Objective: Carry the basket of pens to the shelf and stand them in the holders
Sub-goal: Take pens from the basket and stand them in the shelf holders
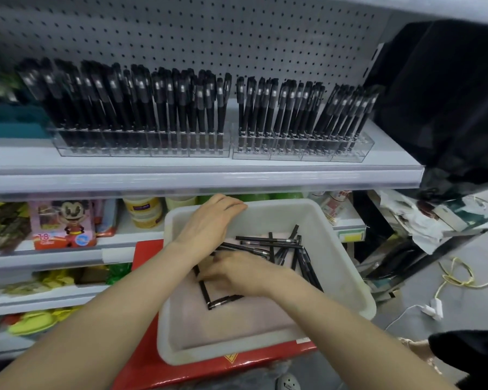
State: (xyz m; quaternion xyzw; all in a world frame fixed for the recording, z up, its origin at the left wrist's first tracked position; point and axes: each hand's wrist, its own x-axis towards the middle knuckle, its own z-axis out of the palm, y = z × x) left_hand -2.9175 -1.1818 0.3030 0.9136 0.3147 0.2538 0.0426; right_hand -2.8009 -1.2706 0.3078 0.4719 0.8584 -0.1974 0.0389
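White basket (347,266), rim clamped by left hand (212,220) fingers (231,205); right hand (237,273) on pens (268,240), fingers' grip unclear.

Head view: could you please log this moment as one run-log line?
left hand: holds basket rim | right hand: among loose pens, grip blurred | holders: mostly filled

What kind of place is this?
Probably a small shop's stationery aisle: pegboard-backed shelving, clear holders packed with black pens, and packaged toys on the shelf below.
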